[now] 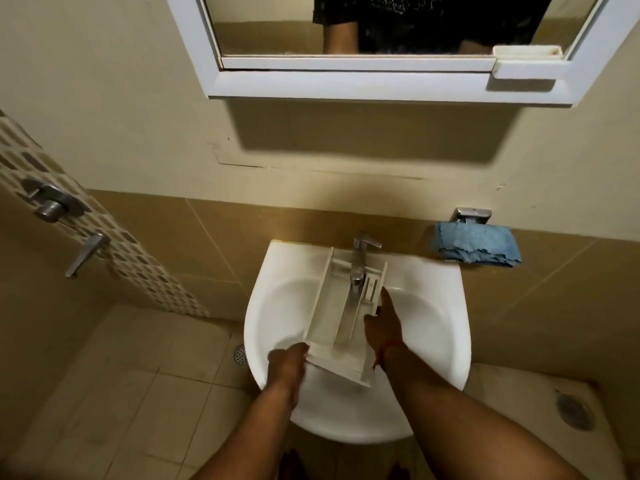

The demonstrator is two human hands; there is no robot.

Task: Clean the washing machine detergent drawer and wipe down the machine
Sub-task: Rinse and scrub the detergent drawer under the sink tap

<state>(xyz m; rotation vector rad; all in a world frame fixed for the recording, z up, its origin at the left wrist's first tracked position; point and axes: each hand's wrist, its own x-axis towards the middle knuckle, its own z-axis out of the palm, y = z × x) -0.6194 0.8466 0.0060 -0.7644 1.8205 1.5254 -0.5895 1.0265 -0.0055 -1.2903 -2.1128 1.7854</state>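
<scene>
The detergent drawer (341,313) lies lengthwise across the sink (433,327), centre frame, front panel toward the lower edge, under the tap (360,261); left hand (287,363) grips its near-left corner; right hand (382,327) fingers curl on its right wall; basin open either side.

One head-worn wide-angle view looks forward and steeply down from close above a white washbasin (433,327) — the basin sits centre frame, forearms entering from the bottom edge. The frame's top catches the lower part of a wall mirror (346,36); the tiled floor (138,393) fills both lower corners.
</scene>
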